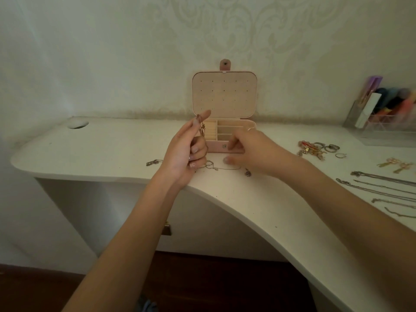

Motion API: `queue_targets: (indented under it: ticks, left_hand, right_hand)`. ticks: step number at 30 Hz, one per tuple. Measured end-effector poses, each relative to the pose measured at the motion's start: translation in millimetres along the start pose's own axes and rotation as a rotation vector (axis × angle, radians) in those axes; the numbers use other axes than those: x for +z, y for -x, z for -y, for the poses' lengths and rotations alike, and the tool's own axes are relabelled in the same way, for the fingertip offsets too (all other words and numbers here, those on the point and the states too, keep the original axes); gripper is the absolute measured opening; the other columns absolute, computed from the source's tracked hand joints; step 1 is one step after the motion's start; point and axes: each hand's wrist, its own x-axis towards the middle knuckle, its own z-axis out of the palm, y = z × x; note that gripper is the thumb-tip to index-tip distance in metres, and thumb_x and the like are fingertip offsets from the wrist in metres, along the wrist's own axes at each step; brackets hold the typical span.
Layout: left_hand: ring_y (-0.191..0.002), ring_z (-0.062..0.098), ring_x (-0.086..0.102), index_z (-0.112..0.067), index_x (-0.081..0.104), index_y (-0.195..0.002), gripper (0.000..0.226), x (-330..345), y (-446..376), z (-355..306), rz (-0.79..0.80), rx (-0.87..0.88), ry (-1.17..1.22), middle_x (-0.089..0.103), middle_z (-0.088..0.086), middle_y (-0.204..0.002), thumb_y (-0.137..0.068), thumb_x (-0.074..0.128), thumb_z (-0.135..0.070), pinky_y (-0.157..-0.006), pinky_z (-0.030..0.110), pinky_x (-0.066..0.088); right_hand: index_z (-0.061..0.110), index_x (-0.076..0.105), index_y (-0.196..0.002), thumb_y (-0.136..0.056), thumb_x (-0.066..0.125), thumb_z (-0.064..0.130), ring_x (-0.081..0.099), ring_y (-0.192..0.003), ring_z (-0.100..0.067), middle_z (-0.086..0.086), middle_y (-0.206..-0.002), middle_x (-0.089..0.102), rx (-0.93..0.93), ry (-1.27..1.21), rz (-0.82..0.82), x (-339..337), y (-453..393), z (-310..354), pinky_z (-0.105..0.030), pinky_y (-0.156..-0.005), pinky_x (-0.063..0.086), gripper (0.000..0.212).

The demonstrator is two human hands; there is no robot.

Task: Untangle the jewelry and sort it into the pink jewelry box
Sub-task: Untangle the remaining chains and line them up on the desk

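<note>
Pinching gold chain (202, 129), left hand (184, 154)

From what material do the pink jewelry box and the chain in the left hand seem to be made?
Pink jewelry box: likely faux leather outside, smooth and matte, with a metal snap; the inside looks like pale velvety fabric.
Chain, pinched by the left hand: gold-coloured metal, judging by its warm glint; whether it is plated or solid cannot be told.

Left hand (184, 154) pinches a gold chain (202, 129) before the open pink jewelry box (225, 122); right hand (252, 152) touches the desk (112, 149)
</note>
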Motion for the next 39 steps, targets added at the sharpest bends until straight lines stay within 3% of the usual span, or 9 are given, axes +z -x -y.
queue_targets:
  ticks: [3,7,15,19,21,25,32,36,39]
  left_hand:
    - [-0.034,0.001,0.018,-0.028,0.055,-0.124,0.03,-1.3,0.1,-1.2,0.01,-0.013,0.047,0.024,-0.01,-0.043,-0.102,0.034,-0.03,-0.032,0.015,0.013]
    - [-0.033,0.001,0.017,-0.029,0.055,-0.124,0.031,-1.1,0.1,-1.4,0.015,-0.017,0.042,0.024,-0.01,-0.042,-0.102,0.033,-0.031,-0.032,0.015,0.014]
    - [-0.032,0.002,0.018,-0.03,0.057,-0.121,0.029,-1.0,0.0,-3.1,-0.052,-0.012,0.125,0.024,-0.01,-0.041,-0.102,0.035,-0.033,-0.029,0.014,0.017]
    - [-0.031,0.002,0.018,-0.029,0.056,-0.122,0.03,-2.2,-1.2,-2.0,-0.061,-0.007,0.146,0.024,-0.01,-0.041,-0.102,0.034,-0.033,-0.028,0.013,0.018]
    - [-0.031,0.002,0.019,-0.028,0.056,-0.121,0.029,-3.5,-1.6,-2.0,-0.059,-0.006,0.176,0.024,-0.01,-0.04,-0.102,0.034,-0.032,-0.028,0.013,0.018]
    - [-0.029,0.003,0.021,-0.027,0.055,-0.122,0.03,-5.6,-1.5,-2.7,-0.075,-0.013,0.243,0.024,-0.01,-0.039,-0.102,0.033,-0.03,-0.027,0.013,0.018]
    - [-0.027,0.002,0.022,-0.025,0.05,-0.127,0.034,-9.4,-4.1,-3.2,-0.11,-0.03,0.311,0.026,-0.01,-0.038,-0.103,0.027,-0.019,-0.026,0.013,0.018]
    - [-0.03,0.003,0.02,-0.02,0.055,-0.12,0.034,-2.7,-3.9,-1.4,-0.11,-0.008,0.065,0.026,-0.008,-0.041,-0.102,0.027,-0.011,-0.028,0.012,0.016]
    - [-0.033,0.006,0.019,-0.018,0.054,-0.119,0.028,5.5,-4.1,2.0,-0.233,0.05,-0.143,0.027,-0.005,-0.044,-0.1,0.034,-0.011,-0.033,0.012,0.016]
  right_hand:
    - [0.011,0.063,-0.101,-0.086,0.067,0.027,0.051,-0.095,-0.02,-0.004,-0.103,0.044,-0.045,-0.028,-0.054,11.3,2.7,-0.3,-0.031,-0.089,0.043,0.023]
    - [0.01,0.066,-0.097,-0.086,0.065,0.036,0.04,-0.08,-0.009,0.002,-0.089,0.041,-0.082,-0.114,-0.061,12.0,5.6,0.7,-0.022,-0.068,0.029,0.028]
    - [0.014,0.055,-0.081,-0.095,0.054,0.021,0.048,-0.078,-0.016,-0.001,-0.085,0.054,-0.095,-0.018,0.106,6.2,3.9,-1.5,-0.022,-0.062,0.036,0.016]
    - [0.008,0.052,-0.089,-0.101,0.041,0.014,0.061,-0.068,-0.01,-0.002,-0.076,0.062,0.05,-0.766,0.005,-12.9,6.9,-3.2,-0.027,-0.074,0.054,0.018]
    - [0.009,0.049,-0.08,-0.101,0.038,0.006,0.056,-0.058,-0.01,-0.003,-0.07,0.056,0.072,-1.132,-0.109,-23.6,1.8,-6.1,-0.023,-0.063,0.057,0.023]
    - [0.014,0.041,-0.071,-0.087,0.028,-0.017,0.032,-0.044,-0.007,0.002,-0.056,0.044,0.116,-1.606,-0.316,-46.7,-7.9,-26.0,-0.016,-0.039,0.027,0.037]
    - [0.02,0.046,-0.088,-0.094,0.034,-0.003,0.031,-0.038,-0.005,0.008,-0.05,0.051,0.169,-1.558,-0.559,-76.4,-5.3,-61.4,-0.015,-0.038,0.021,0.027]
    - [0.019,0.049,-0.092,-0.095,0.04,0.002,0.031,-0.043,-0.006,0.004,-0.06,0.049,0.126,-1.401,-0.449,-80.4,0.2,-51.8,-0.017,-0.04,0.02,0.019]
    - [0.018,0.049,-0.094,-0.095,0.041,0.002,0.033,-0.044,-0.006,0.002,-0.064,0.05,0.098,-1.323,-0.559,-89.6,2.5,-43.1,-0.018,-0.041,0.021,0.018]
